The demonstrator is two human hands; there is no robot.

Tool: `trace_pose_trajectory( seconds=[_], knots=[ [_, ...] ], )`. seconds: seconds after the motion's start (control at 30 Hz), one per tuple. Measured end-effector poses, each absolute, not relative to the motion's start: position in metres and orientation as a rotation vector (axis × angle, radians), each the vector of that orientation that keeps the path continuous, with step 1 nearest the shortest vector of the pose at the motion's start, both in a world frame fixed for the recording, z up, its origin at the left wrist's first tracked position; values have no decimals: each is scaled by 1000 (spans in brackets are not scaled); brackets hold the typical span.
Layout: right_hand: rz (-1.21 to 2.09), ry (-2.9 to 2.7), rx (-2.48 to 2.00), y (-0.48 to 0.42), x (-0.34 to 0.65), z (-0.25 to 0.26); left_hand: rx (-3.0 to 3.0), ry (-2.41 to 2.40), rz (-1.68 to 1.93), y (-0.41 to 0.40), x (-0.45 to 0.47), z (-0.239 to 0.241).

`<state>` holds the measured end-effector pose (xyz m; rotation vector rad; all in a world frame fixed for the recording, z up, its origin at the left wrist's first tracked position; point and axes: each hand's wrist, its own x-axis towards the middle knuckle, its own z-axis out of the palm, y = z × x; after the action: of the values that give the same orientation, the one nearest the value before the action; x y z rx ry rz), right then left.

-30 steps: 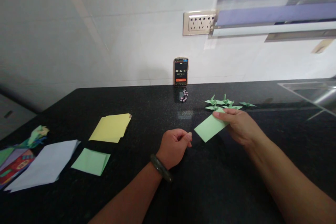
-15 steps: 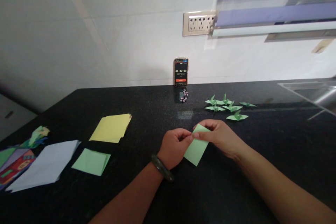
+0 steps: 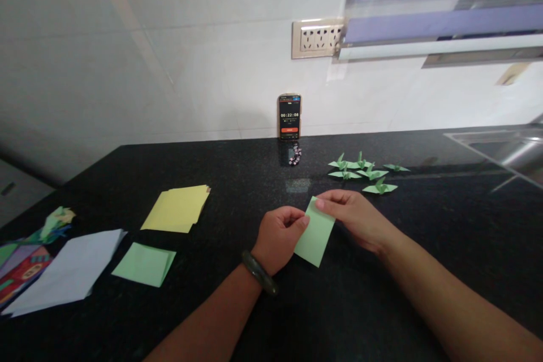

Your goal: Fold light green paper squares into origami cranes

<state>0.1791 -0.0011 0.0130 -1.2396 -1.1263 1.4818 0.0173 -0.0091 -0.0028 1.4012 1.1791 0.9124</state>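
Observation:
A light green paper sheet is held just above the black countertop, in front of me. My left hand, with a dark bangle on the wrist, pinches the sheet's left edge. My right hand grips its top right corner with thumb and fingers. Behind my right hand lie several small green folded paper cranes.
To the left lie a yellow paper stack, a folded green sheet, white sheets and coloured paper at the edge. A phone showing a timer leans on the wall, with a bead bracelet before it. A steel sink is at right.
My right hand brought the green sheet from near the cranes toward me and to the left. My left hand, closed and empty before, now pinches the sheet's edge.

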Motion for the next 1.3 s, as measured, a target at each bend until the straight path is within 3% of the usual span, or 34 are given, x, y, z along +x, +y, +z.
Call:
trace_pose_trajectory(
  seconds=[0.37, 0.57, 0.67, 0.87, 1.07, 1.3],
  knots=[
    [1181, -825, -1242, 12, 202, 19, 1545, 1231, 897, -7, 15, -4],
    [1468, -1096, -1281, 1, 190, 18, 1468, 1151, 1017, -9, 16, -4],
    [1462, -1120, -1229, -5, 175, 13, 1407, 1071, 918, -9, 16, -5],
    [1529, -1187, -1130, -12, 158, 8, 1071, 1069, 1090, -5, 15, -4],
    [1212, -1054, -1292, 0, 173, 8, 866, 1040, 1196, -3, 16, -3],
    [1308, -1206, -1200, -3, 171, 7, 843, 958, 1103, -6, 18, 0]
  ],
)
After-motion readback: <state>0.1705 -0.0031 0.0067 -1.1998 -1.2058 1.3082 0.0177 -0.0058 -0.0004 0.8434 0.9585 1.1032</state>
